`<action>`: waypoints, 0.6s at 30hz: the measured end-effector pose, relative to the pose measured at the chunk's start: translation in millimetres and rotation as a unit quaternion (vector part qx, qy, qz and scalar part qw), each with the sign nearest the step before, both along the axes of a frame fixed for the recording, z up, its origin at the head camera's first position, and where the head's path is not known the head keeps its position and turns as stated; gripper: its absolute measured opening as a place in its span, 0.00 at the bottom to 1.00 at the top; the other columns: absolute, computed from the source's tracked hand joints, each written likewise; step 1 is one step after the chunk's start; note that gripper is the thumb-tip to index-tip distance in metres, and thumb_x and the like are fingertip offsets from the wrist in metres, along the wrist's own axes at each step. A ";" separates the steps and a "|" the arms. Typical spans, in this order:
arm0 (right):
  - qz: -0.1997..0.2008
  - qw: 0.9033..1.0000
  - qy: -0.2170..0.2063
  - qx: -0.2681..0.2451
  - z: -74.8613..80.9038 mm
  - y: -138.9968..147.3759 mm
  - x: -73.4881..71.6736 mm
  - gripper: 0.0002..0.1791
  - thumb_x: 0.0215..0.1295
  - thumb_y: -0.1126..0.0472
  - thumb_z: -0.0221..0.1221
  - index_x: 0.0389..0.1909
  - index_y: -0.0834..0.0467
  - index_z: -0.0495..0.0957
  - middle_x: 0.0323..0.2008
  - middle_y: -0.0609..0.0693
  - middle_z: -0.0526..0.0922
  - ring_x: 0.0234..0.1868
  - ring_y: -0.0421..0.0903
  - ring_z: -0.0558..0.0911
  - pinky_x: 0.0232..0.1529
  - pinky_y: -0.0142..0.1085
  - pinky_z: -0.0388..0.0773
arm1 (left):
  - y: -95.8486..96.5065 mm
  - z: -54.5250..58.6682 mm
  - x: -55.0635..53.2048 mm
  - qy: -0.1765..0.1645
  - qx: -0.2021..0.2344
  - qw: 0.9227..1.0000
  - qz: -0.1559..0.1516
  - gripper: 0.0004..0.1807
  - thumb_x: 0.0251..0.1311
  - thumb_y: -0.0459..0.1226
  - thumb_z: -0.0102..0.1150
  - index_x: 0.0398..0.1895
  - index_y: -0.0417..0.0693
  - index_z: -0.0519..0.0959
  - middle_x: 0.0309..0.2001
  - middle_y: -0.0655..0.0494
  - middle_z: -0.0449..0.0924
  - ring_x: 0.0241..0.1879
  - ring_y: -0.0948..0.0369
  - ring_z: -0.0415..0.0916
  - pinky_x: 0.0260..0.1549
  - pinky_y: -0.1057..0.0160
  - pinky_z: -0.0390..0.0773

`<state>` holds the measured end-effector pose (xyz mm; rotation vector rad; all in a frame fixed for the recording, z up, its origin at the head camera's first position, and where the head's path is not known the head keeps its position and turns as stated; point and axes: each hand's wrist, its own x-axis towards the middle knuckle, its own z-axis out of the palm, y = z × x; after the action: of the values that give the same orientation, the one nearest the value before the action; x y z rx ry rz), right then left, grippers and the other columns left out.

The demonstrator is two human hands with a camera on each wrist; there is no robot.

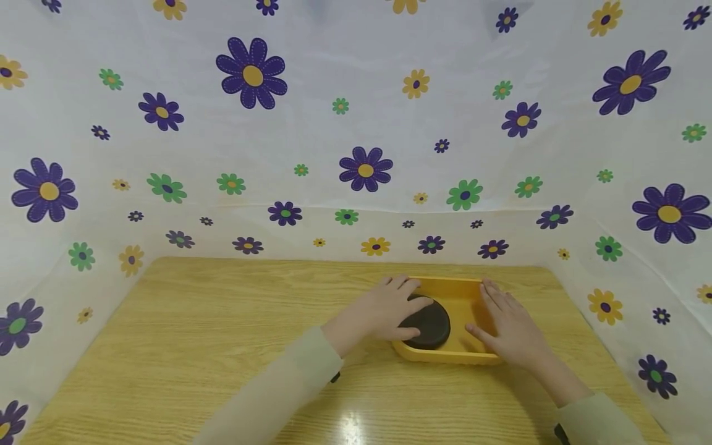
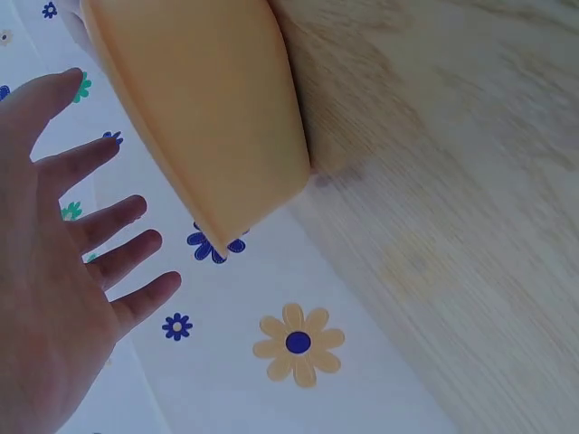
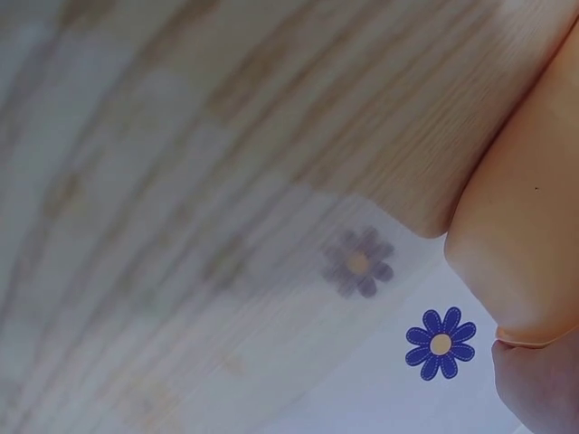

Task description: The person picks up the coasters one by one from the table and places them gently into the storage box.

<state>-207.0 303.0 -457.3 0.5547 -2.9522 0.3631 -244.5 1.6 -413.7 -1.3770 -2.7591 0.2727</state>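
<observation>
A shallow orange-yellow plastic tray (image 1: 458,357) with rounded corners stands on the table. At its left end is a round, flat, black disc (image 1: 431,327), partly covered by my left hand (image 1: 389,309). That hand reaches over the tray's left rim, with its fingers spread above the disc. In the left wrist view my left hand (image 2: 54,262) shows its palm, its fingers loosely extended beside the tray's outer wall (image 2: 208,108). My right hand (image 1: 512,330) lies along the tray's right side, fingers fairly straight at the far right corner and thumb over the inside.
The wood-grain table (image 1: 222,346) extends to the left and in front of the tray. A white cloth (image 1: 311,136) printed with purple, yellow and green flowers rises behind the table and along both sides.
</observation>
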 end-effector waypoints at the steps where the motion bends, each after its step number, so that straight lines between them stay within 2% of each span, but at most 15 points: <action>1: 0.000 1.000 -0.001 -0.001 0.2 -0.2 -0.1 0.52 0.74 0.38 0.59 0.80 0.74 0.55 0.83 0.70 0.53 0.83 0.69 0.56 0.81 0.61 0.53 | -3.8 0.9 1.0 0.001 0.003 1.000 0.000 0.36 0.76 0.63 0.50 0.83 0.67 0.62 0.80 0.52 0.62 0.79 0.52 0.60 0.78 0.50 0.65; 12: 0.017 1.000 0.010 -0.012 0.0 1.3 -3.3 0.52 0.74 0.39 0.59 0.80 0.74 0.55 0.82 0.71 0.54 0.82 0.69 0.57 0.83 0.59 0.51 | -50.9 0.5 9.8 -0.010 0.049 0.998 0.030 0.36 0.75 0.60 0.55 0.81 0.62 0.66 0.80 0.48 0.63 0.80 0.49 0.61 0.78 0.45 0.64; 15: 0.027 0.999 0.025 -0.017 -1.7 3.4 -3.3 0.50 0.74 0.40 0.59 0.80 0.73 0.56 0.81 0.71 0.56 0.82 0.68 0.58 0.86 0.50 0.40 | -65.4 -0.5 13.2 -0.007 0.061 0.998 0.036 0.35 0.75 0.60 0.55 0.80 0.61 0.67 0.80 0.48 0.64 0.79 0.47 0.61 0.78 0.44 0.63; 18: 0.036 0.998 0.055 -0.007 -3.0 4.4 -2.9 0.50 0.73 0.40 0.60 0.80 0.73 0.57 0.81 0.70 0.58 0.83 0.66 0.58 0.84 0.34 0.26 | -81.6 -1.5 17.9 -0.003 0.075 0.996 0.043 0.34 0.75 0.58 0.57 0.79 0.58 0.69 0.79 0.46 0.65 0.79 0.46 0.61 0.79 0.43 0.62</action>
<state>-209.9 307.4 -460.4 0.6588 -2.8282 0.3473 -226.6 -80.0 -415.2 -1.2282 -2.7825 0.0625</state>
